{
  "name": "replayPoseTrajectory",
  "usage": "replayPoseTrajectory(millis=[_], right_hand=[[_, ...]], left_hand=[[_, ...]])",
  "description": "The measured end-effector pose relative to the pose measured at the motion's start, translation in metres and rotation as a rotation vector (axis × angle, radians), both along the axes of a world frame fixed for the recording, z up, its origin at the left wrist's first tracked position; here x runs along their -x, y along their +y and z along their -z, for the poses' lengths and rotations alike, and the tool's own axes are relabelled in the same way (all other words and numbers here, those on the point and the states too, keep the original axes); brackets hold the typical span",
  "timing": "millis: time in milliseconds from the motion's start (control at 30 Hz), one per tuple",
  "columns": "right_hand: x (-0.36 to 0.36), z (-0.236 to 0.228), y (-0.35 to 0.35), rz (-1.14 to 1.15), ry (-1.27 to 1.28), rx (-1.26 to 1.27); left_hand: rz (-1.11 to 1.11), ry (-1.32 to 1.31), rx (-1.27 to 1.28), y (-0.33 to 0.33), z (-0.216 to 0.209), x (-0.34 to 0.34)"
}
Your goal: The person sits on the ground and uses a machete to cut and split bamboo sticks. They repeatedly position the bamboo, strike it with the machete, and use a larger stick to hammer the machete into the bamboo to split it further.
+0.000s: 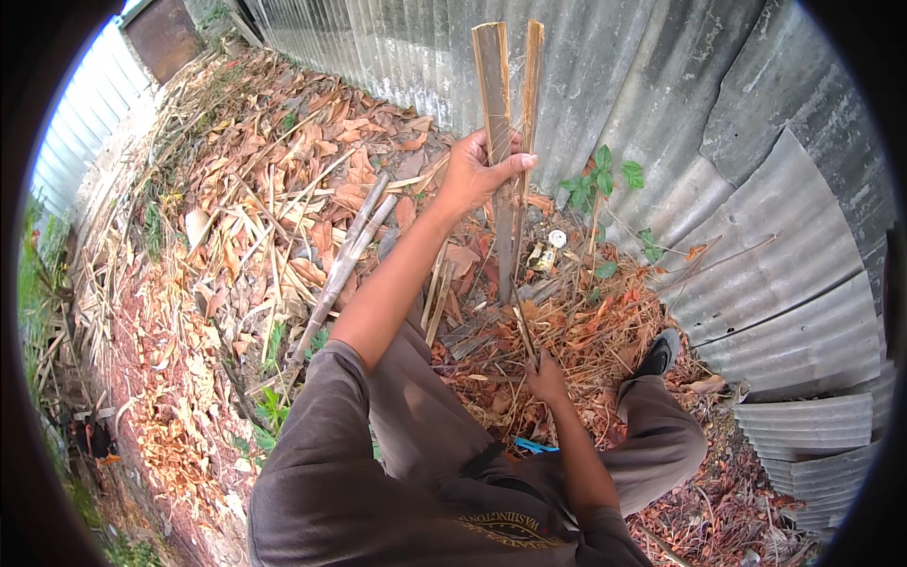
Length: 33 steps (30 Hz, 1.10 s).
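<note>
Split wooden slat stands upright over leaf litter; the left hand wraps fingers round its middle, the right hand's curl round a slim dark length. Probably light, stiff, splintery; best gripped mid-length.

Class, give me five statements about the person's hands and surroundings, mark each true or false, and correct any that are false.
1. The left hand grips the split wood. True.
2. The right hand holds nothing. False: it grips a slender dark piece.
3. Corrugated metal sheeting stands beyond the wood. True.
4. The wood's two upper ends touch. False: a gap separates them.
5. Dry leaves lie on the ground. True.
</note>
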State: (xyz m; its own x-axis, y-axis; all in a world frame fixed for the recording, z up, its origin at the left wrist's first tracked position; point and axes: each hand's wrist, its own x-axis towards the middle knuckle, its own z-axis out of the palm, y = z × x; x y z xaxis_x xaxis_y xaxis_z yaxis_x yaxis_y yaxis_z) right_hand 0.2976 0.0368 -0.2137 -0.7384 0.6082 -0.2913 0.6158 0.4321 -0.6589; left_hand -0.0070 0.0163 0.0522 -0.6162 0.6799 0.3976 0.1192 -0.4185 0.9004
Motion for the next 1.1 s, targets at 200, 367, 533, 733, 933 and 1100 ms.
replayPoseTrajectory(millis=[200,367,533,733,933,1100], right_hand=[[0.018,-0.013,-0.005,0.139,-0.079,-0.099],[0.02,0.025,-0.006,0.142,0.063,-0.084],[0.019,0.003,-0.008,0.184,0.003,0.45],[0.038,0.0,-0.047,0.331,0.064,0.461],[0.03,0.025,-0.034,0.213,-0.109,-0.044],[0.032,0.065,-0.032,0.203,-0.182,-0.093]], left_hand=[[-0.118,-0.034,-0.052,-0.009,0.015,-0.005],[-0.299,0.031,-0.05,-0.007,0.015,-0.019],[-0.444,0.08,0.01,-0.006,0.007,-0.039],[-0.586,0.138,-0.035,-0.002,0.019,-0.02],[-0.596,0.143,-0.032,-0.024,0.019,-0.014],[-0.532,0.163,-0.052,-0.023,0.018,-0.019]])
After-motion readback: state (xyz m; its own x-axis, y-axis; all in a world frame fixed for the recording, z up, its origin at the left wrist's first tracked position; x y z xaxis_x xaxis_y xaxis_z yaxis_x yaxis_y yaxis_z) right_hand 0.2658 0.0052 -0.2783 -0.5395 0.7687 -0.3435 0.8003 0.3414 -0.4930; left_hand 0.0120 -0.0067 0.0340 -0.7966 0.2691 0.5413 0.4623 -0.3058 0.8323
